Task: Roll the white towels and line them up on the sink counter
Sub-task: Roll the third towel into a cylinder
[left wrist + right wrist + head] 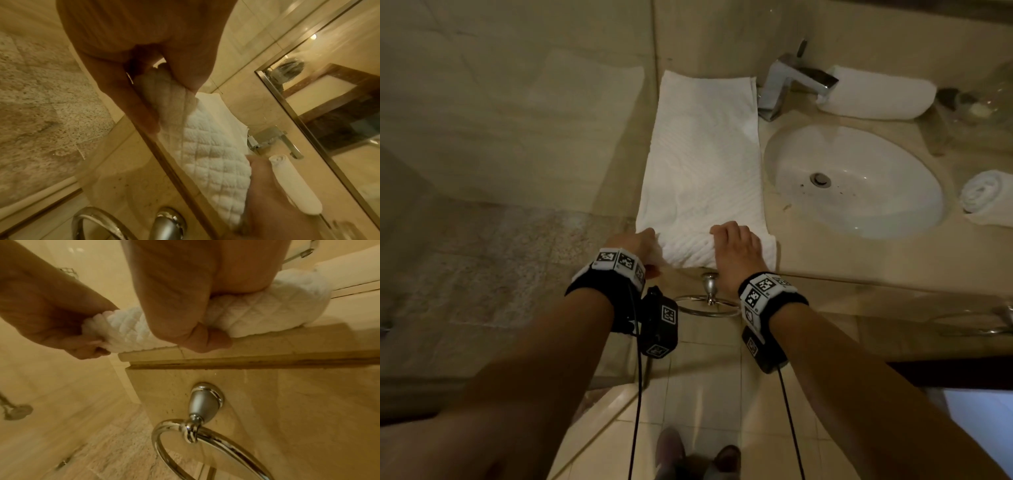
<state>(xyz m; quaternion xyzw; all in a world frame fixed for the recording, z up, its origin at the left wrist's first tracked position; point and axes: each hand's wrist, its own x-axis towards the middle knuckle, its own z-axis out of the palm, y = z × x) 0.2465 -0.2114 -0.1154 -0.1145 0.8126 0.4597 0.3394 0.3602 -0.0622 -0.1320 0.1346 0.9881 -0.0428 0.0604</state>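
Observation:
A white quilted towel (702, 161) lies lengthwise on the beige sink counter (825, 253), left of the basin, with its near end turned into a short roll (257, 316) at the counter's front edge. My left hand (650, 240) pinches the roll's left end (172, 107). My right hand (726, 233) grips the roll near its middle, fingers curled over the top and thumb at the front (201, 327). One rolled white towel (876, 94) lies behind the basin beside the faucet. A second rolled towel (986, 198) sits at the basin's right.
The white basin (859, 205) and chrome faucet (791, 82) stand right of the flat towel. A chrome towel ring (709, 301) hangs on the counter's front face below my hands. A glass panel (517, 137) borders the counter on the left. Glassware (979, 106) stands at back right.

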